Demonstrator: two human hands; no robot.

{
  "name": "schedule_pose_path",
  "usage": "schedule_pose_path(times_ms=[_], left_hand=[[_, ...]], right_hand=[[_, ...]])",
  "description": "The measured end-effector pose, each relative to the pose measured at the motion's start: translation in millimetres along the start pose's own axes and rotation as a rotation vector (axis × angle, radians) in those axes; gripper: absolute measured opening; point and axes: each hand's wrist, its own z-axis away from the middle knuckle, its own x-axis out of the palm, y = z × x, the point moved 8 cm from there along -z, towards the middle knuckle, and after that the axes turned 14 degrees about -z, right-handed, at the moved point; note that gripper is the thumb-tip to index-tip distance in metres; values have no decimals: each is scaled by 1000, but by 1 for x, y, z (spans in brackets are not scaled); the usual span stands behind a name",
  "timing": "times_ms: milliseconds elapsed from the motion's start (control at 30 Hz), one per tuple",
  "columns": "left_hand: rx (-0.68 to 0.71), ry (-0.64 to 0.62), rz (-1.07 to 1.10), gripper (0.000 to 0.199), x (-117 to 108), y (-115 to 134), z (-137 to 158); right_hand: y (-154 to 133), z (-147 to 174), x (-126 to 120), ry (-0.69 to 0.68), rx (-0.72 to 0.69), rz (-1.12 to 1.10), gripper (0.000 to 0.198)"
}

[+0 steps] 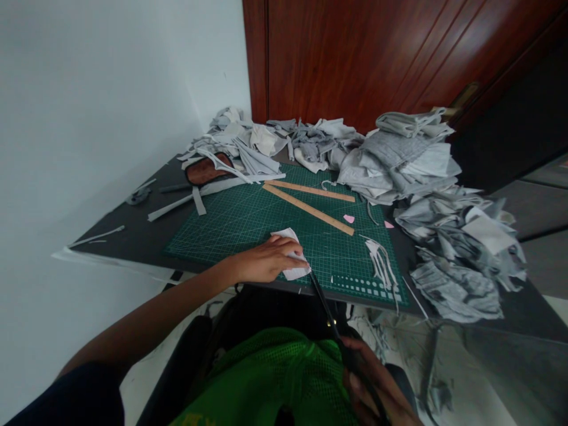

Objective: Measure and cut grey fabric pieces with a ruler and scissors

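Observation:
My left hand [265,260] lies over a small white piece of cloth [289,234] near the front edge of a green cutting mat [231,219], its fingers stretched across the cloth. My right hand [368,378] is wrapped round the black handles of a pair of scissors [327,310] below the table edge. The blades point up and away from me, and their tips meet the cloth's right edge beside my left fingertips. Whether the blades are parted is hard to make out.
Two wooden rulers [310,208] form a V on the mat. Thin cloth strips [379,263] lie at its right. Heaps of grey and white fabric [403,160] line the back and right of the table. A brown, dark-rimmed piece [208,170] rests at the back left.

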Motion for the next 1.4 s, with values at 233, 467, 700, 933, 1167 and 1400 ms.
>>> schedule_pose_path(times_ms=[233,467,700,933,1167,1400], left_hand=[[-19,-5,32,62,2,-3,-1],[-16,7,20,64,4,-3,0],[-16,34,40,60,4,-4,-1],[-44,78,129,50,1,-6,-1],[-13,79,87,57,2,-5,-1],[-6,81,96,54,-1,-4,-2]], right_hand=[[3,-1,-14,196,2,28,69],[-3,-4,-7,166,56,78,76],[-11,-3,-7,176,9,164,71],[-11,-3,-3,158,25,140,74],[-7,-4,-4,130,62,110,73],[-9,-3,-7,149,39,107,67]])
